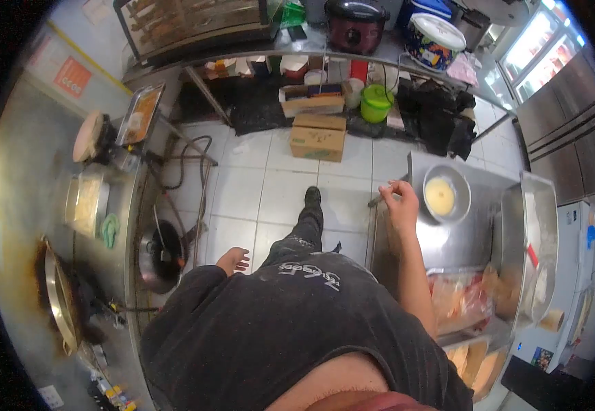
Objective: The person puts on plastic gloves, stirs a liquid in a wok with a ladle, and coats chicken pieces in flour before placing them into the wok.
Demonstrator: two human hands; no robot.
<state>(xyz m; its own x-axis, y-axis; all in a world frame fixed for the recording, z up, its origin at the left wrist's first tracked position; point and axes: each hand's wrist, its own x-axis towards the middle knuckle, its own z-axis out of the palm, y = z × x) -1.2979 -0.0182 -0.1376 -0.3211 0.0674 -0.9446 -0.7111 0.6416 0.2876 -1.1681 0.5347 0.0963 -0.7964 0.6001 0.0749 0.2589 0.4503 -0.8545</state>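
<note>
My right hand [401, 204] is raised at the left edge of the steel worktable [472, 243]. Its fingers are loosely bent and apart, and I see nothing in them. Just to its right stands a round metal bowl [466, 205] with pale yellow contents [440, 196]; hand and bowl are apart. My left hand [233, 261] hangs low beside my body, fingers slightly curled and spread, holding nothing visible. Left of that hand, a dark wok-like pan [160, 257] sits low by the stove side.
On the right are a long metal tray [540, 246] with white powder and plastic bags [458, 298]. A cardboard box [318, 137] and a green bucket [377, 104] stand ahead on the tiled floor [243, 175]. A hose [201, 164] lies at left.
</note>
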